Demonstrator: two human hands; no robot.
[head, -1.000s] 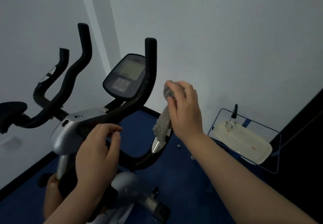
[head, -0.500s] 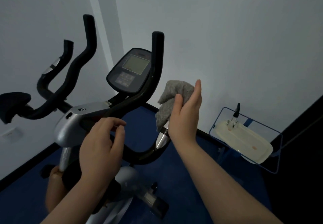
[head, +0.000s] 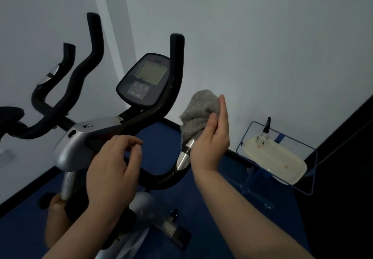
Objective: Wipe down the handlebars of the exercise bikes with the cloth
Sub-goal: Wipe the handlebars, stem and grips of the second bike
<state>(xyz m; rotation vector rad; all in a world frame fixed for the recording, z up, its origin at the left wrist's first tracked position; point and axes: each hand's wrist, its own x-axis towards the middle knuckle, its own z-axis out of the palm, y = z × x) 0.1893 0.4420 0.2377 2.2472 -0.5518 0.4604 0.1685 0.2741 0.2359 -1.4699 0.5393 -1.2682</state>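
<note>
Cloth (head: 198, 115), grey and bunched, sits against the right hand (head: 212, 137), thumb pinning it, fingers straight, over the handlebar's (head: 175, 77) silver-capped near grip, whose bar runs down-left. The left hand (head: 113, 168) hovers loosely curled, empty, farther off. Cloth-to-bar contact is hidden.
</note>
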